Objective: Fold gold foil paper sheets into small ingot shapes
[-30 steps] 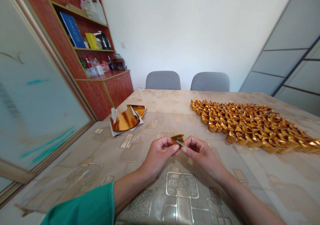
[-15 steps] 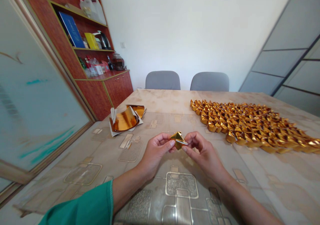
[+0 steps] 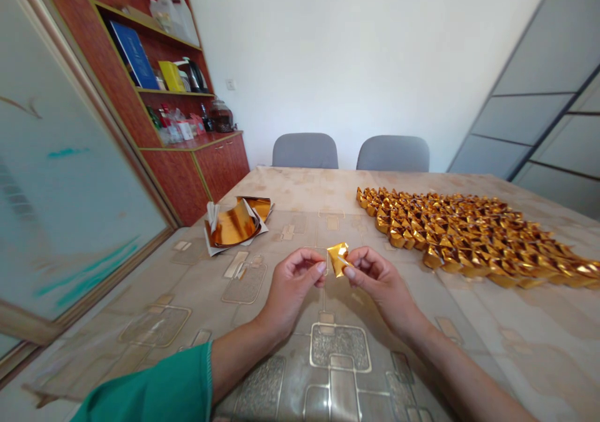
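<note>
A small folded piece of gold foil paper (image 3: 337, 258) is pinched between the thumb and fingers of my right hand (image 3: 382, 281), above the middle of the table. Its shiny face is turned toward me, and a thin pale edge shows by the right thumb. My left hand (image 3: 295, 284) is just to the left, fingers curled and thumb against them, with nothing visible in the grip. A narrow gap separates its fingertips from the foil piece. Rows of folded gold paper pieces (image 3: 469, 237) cover the table's right side.
Loose gold foil sheets (image 3: 234, 225) with pale backs lie curled at the left. The table (image 3: 281, 187) has a clear patterned cover. Two grey chairs (image 3: 304, 150) stand behind it, and a wooden cabinet (image 3: 220, 165) is at the back left.
My left fingers have come off the gold foil piece. Held by my right hand alone, it has turned so that a broader shiny face shows.
</note>
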`<action>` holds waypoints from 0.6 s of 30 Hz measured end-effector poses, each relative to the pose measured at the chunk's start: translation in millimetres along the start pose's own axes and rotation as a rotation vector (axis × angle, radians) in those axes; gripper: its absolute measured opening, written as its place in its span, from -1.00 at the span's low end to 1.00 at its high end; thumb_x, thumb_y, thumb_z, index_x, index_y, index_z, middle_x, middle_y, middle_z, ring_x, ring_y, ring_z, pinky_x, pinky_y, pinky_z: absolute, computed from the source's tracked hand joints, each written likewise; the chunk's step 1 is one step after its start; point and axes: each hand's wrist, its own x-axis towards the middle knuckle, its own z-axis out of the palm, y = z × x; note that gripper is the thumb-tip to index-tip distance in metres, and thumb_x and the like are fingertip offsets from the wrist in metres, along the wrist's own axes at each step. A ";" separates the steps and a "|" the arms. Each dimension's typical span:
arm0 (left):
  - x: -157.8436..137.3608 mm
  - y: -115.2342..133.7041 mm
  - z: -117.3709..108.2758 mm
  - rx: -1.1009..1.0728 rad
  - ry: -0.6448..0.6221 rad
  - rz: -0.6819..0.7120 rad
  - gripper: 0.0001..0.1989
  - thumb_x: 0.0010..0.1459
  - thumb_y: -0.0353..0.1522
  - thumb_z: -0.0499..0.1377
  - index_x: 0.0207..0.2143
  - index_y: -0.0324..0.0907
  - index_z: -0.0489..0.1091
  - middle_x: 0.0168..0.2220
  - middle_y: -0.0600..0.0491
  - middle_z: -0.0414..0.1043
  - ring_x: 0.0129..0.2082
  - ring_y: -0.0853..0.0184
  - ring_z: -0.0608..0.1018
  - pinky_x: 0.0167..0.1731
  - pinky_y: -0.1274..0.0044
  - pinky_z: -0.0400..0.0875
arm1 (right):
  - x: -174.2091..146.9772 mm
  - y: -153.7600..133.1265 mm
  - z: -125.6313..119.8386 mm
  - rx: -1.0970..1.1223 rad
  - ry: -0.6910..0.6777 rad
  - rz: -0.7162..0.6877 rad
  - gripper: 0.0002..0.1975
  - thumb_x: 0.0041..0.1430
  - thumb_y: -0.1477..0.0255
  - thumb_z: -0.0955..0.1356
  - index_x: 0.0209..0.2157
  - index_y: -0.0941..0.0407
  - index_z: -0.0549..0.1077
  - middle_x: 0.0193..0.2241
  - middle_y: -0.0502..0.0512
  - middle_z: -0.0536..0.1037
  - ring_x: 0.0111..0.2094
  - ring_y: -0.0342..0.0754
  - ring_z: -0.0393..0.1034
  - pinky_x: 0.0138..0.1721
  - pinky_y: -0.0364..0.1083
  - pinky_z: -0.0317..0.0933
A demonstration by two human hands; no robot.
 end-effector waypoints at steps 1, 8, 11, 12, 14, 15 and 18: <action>-0.2 0.8 0.1 0.018 0.001 0.013 -0.81 -0.02 -0.29 0.36 -0.41 -0.21 0.48 -0.50 0.12 0.44 -0.51 0.43 0.42 -0.44 0.59 0.33 | 0.1 0.0 0.0 0.008 -0.002 0.014 -0.73 0.04 0.19 0.48 -0.37 0.06 0.43 -0.48 -0.06 0.38 -0.47 -0.13 0.21 -0.42 -0.13 0.12; 0.4 1.1 0.1 0.035 0.019 -0.048 -0.79 -0.06 -0.29 0.38 -0.40 -0.24 0.54 -0.51 0.09 0.48 -0.53 0.42 0.43 -0.45 0.57 0.33 | 0.3 2.2 2.9 -0.009 -0.010 -0.013 -0.73 0.04 0.21 0.49 -0.40 0.06 0.40 -0.49 -0.06 0.37 -0.46 -0.12 0.21 -0.42 -0.13 0.11; 0.4 -0.6 -0.1 0.012 0.015 -0.085 -0.75 -0.07 -0.25 0.39 -0.40 -0.24 0.53 -0.51 0.08 0.48 -0.53 0.42 0.43 -0.46 0.58 0.33 | 0.7 4.3 3.2 -0.040 0.004 -0.045 -0.73 0.04 0.21 0.49 -0.40 0.06 0.40 -0.47 -0.05 0.38 -0.44 -0.10 0.24 -0.39 -0.12 0.13; 0.5 -1.1 -0.2 0.004 0.012 -0.093 -0.75 -0.07 -0.25 0.40 -0.40 -0.24 0.53 -0.52 0.08 0.47 -0.53 0.43 0.43 -0.46 0.58 0.33 | 0.7 5.2 3.1 -0.052 0.011 -0.055 -0.73 0.05 0.21 0.48 -0.39 0.06 0.40 -0.46 -0.04 0.39 -0.43 -0.09 0.25 -0.39 -0.12 0.14; 0.8 -2.1 -0.3 -0.008 0.004 -0.109 -0.74 -0.07 -0.25 0.39 -0.40 -0.25 0.52 -0.52 0.09 0.47 -0.53 0.43 0.43 -0.46 0.59 0.32 | 0.5 7.0 3.0 -0.080 0.024 -0.071 -0.75 0.06 0.22 0.47 -0.38 0.06 0.40 -0.45 -0.03 0.40 -0.43 -0.09 0.25 -0.38 -0.11 0.14; 1.0 -2.6 -0.5 -0.015 0.000 -0.118 -0.74 -0.07 -0.25 0.39 -0.39 -0.25 0.52 -0.53 0.09 0.47 -0.53 0.44 0.43 -0.46 0.59 0.32 | 0.4 7.8 3.0 -0.092 0.031 -0.075 -0.76 0.06 0.23 0.47 -0.38 0.06 0.40 -0.45 -0.03 0.40 -0.43 -0.09 0.25 -0.39 -0.11 0.14; 2.0 -4.2 -0.9 -0.042 -0.011 -0.143 -0.74 -0.06 -0.25 0.39 -0.39 -0.25 0.51 -0.53 0.09 0.47 -0.53 0.44 0.43 -0.46 0.59 0.32 | -0.2 10.0 3.1 -0.108 0.041 -0.089 -0.80 0.08 0.27 0.45 -0.38 0.05 0.40 -0.45 -0.02 0.41 -0.43 -0.08 0.25 -0.39 -0.11 0.14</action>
